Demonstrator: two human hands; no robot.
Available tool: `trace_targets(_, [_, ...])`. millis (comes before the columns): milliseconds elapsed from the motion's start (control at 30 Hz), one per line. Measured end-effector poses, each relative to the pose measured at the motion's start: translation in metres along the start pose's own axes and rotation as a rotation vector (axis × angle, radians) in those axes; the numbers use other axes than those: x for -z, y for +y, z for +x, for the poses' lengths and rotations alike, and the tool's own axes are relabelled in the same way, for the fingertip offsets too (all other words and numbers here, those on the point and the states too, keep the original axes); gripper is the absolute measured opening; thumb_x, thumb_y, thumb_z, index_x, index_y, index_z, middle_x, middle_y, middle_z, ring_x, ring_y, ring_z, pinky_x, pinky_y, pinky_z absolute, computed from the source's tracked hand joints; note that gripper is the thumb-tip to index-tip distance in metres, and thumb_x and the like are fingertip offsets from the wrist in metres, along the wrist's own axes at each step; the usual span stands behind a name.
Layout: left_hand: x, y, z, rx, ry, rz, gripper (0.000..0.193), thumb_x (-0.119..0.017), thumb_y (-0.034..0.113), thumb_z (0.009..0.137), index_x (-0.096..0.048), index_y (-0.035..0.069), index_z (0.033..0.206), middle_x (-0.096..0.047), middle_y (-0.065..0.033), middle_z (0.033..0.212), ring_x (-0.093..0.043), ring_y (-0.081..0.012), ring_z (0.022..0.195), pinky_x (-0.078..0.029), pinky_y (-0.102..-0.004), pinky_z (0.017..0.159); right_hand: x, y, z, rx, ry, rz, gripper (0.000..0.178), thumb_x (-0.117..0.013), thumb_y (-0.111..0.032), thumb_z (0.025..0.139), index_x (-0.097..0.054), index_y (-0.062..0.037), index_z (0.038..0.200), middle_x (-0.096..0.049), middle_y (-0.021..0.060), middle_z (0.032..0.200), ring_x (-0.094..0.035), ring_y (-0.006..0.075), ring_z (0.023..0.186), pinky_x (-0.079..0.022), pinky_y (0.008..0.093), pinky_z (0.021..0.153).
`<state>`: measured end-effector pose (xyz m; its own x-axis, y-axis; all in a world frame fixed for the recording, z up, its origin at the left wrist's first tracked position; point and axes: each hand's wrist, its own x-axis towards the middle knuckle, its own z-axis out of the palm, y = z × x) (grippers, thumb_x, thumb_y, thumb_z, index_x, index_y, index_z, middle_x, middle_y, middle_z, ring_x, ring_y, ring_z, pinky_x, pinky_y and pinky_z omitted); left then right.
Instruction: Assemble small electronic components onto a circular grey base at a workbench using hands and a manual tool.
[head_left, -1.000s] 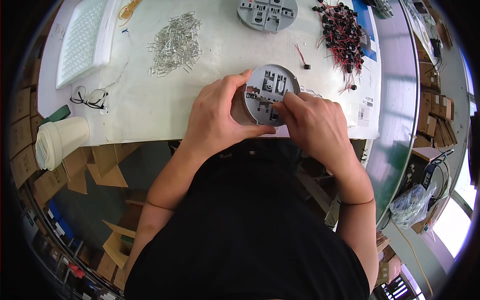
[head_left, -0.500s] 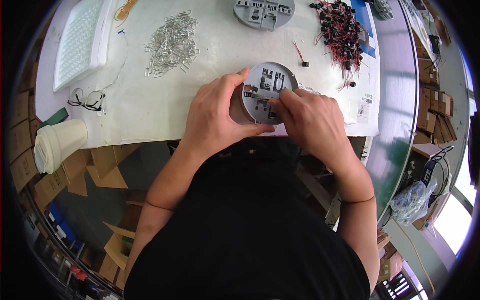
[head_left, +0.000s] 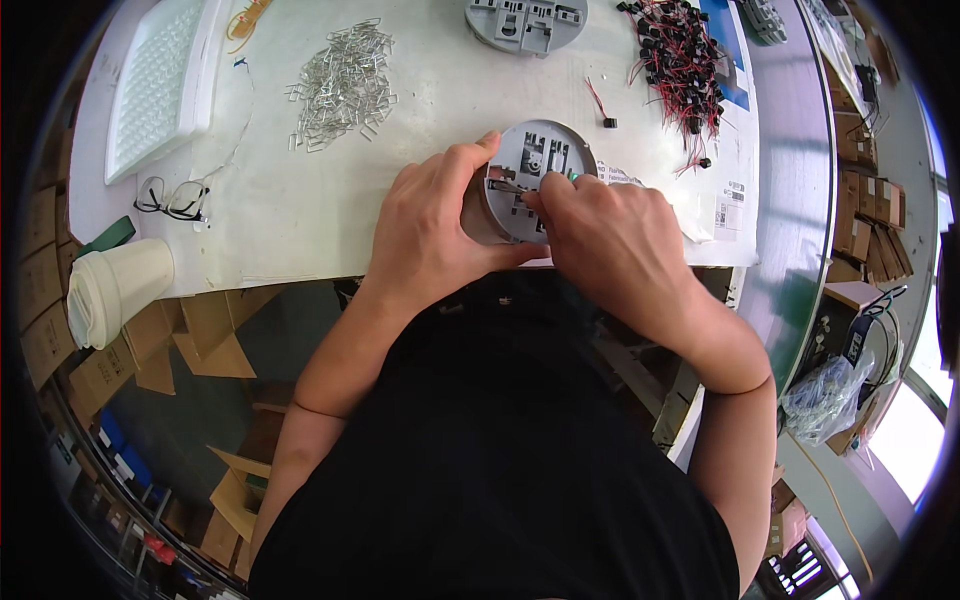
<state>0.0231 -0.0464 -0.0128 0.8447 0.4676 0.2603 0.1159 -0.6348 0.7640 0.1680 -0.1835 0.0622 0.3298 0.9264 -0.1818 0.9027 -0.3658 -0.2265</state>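
A round grey plastic housing (head_left: 540, 135) with a raised rim and several slots is tilted up at the near edge of the table. My left hand (head_left: 425, 215) grips it from the left, thumb below and fingers around the far side. Over its right part, my right hand (head_left: 615, 220) is closed on a slim metal-tipped tool (head_left: 509, 187). The tip reaches into the left part of the housing, and a bit of green shows by the fingers. Most of the tool is hidden, so its kind is unclear.
Bent metal wire pieces (head_left: 345, 88) lie heaped at the far left, near a white tray (head_left: 160, 80) and glasses (head_left: 172, 198). Black parts with red wires (head_left: 685, 75) are piled far right; one lies alone (head_left: 609, 122). Another grey housing (head_left: 525, 22) sits at the back.
My right hand has shifted slightly left and its elbow has swung outward. The tool tip now sits further left in the housing. My left hand has kept its grip.
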Motion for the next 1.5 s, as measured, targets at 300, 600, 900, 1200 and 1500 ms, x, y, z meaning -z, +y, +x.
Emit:
trace_targets(300, [0.000,-0.003,-0.001,-0.019,0.010,-0.016,0.091,-0.099,0.056,0.062,-0.058,0.004,0.124,-0.074,-0.0147,0.128,-0.074,-0.0321,0.102,-0.057,-0.0448,0.090,0.013,-0.003,-0.001,0.030,0.012,-0.057,0.022,-0.067,-0.024,0.102,-0.065,-0.0077,0.087,-0.068,0.0159,0.072,-0.068,0.0381,0.060,-0.052,0.0491,0.053])
trace_targets(600, [-0.002,-0.004,-0.002,-0.008,0.004,-0.011,0.089,-0.099,0.056,0.062,-0.058,0.005,0.122,-0.074,-0.0144,0.129,-0.074,-0.0323,0.102,-0.056,-0.0446,0.090,0.013,-0.002,0.000,0.020,-0.070,-0.149,0.022,-0.066,-0.024,0.102,-0.067,-0.0070,0.088,-0.069,0.0158,0.073,-0.069,0.0384,0.062,-0.052,0.0486,0.054])
trace_targets(900, [0.025,-0.003,0.001,0.020,-0.156,-0.184,0.084,-0.096,0.023,0.071,-0.056,0.006,0.144,-0.074,-0.0139,0.125,-0.071,-0.0313,0.108,-0.056,-0.0432,0.089,0.002,0.024,-0.004,0.027,0.033,0.182,0.021,-0.071,-0.027,0.098,-0.067,-0.0076,0.089,-0.070,0.0141,0.076,-0.073,0.0347,0.069,-0.055,0.0468,0.059])
trace_targets(1200, [0.008,-0.003,-0.001,0.004,0.002,-0.305,0.034,-0.075,-0.006,0.086,-0.073,0.001,0.119,-0.066,-0.0115,0.098,-0.061,-0.0202,0.078,-0.049,-0.0304,0.066,-0.044,0.015,-0.045,0.161,0.620,0.286,0.050,-0.090,-0.025,0.076,-0.071,-0.0106,0.120,-0.068,0.0085,0.087,-0.068,0.0314,0.074,-0.054,0.0418,0.064])
trace_targets(1500, [0.025,-0.017,0.002,0.027,0.078,0.078,0.027,-0.072,-0.006,0.092,-0.079,0.006,0.116,-0.061,-0.0095,0.092,-0.060,-0.0228,0.080,-0.049,-0.0336,0.069,0.020,0.428,-0.142,-1.116,0.940,0.211,0.049,-0.069,-0.042,0.094,-0.078,-0.0001,0.117,-0.079,0.0216,0.102,-0.076,0.0317,0.098,-0.057,0.0425,0.091])
